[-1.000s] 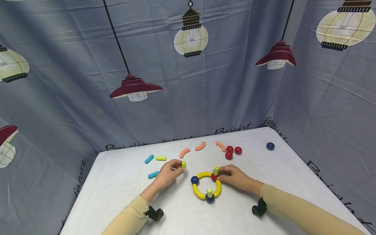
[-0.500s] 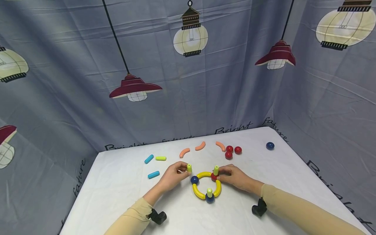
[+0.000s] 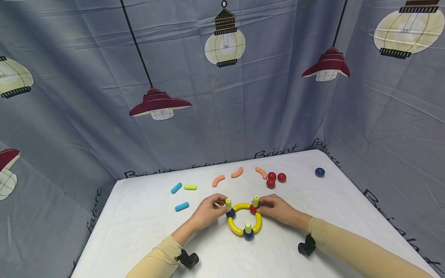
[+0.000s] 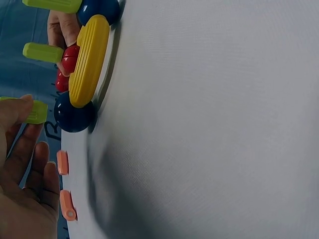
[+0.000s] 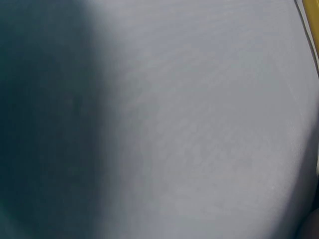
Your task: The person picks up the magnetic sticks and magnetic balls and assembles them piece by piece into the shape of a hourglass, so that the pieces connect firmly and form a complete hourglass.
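Note:
My left hand (image 3: pixel 208 212) pinches a short lime-green stick (image 4: pixel 37 112) between thumb and fingers. The stick stands upright just above a dark blue ball (image 4: pixel 74 114); a narrow gap shows between them in the left wrist view. That ball belongs to a ring of curved yellow rods (image 3: pixel 235 227) lying on the table. Across the ring, my right hand (image 3: pixel 279 210) holds a red ball (image 3: pixel 253 209), from which another green stick (image 3: pixel 255 201) rises. A second blue ball (image 3: pixel 248 234), at the front, also carries an upright green stick (image 3: pixel 248 227).
Blue sticks (image 3: pixel 182 206) and a loose green stick (image 3: pixel 190 187) lie at the left. Curved orange rods (image 3: pixel 237 172) and red balls (image 3: pixel 270 183) are farther back. A lone blue ball (image 3: pixel 320 172) sits near the far right edge of the white table (image 3: pixel 139 231).
My left hand has moved right with the green stick, from beside the ring to over its left blue ball. The right hand has stayed at the red ball.

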A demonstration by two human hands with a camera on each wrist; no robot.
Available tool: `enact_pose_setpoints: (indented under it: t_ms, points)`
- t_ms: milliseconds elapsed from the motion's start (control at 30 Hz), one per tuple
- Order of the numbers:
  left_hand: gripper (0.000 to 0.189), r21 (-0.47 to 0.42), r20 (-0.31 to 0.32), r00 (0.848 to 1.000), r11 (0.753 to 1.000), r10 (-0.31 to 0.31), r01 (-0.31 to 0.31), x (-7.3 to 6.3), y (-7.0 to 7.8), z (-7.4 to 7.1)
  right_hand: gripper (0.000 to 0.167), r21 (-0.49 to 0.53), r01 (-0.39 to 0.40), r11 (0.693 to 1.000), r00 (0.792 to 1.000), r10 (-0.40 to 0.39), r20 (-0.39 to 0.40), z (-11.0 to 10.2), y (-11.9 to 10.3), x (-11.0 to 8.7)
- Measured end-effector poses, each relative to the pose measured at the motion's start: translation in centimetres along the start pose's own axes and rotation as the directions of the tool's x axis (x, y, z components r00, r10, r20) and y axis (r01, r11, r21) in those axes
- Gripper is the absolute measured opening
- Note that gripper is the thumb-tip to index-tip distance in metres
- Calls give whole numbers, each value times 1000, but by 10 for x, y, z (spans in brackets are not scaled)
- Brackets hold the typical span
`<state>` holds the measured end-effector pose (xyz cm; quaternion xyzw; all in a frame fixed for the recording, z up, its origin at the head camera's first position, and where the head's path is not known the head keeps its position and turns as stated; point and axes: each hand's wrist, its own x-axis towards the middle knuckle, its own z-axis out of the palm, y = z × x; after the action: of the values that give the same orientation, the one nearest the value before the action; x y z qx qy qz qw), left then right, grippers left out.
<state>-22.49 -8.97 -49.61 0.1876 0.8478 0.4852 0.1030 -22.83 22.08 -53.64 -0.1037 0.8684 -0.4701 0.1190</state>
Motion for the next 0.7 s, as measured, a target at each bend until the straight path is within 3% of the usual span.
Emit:
enact_pose_setpoints:
  t_ms: [367,700]
  points:
    - [26,-24,24,1000,1000,5,-4,1,-11,8,37,-11,50,999,999,-50,16,-2,1,1]
    - [26,8,53,999,1000,-8,7,-1,-21,13,38,-6,28,1000,1000,-28,11,-1,-2,0]
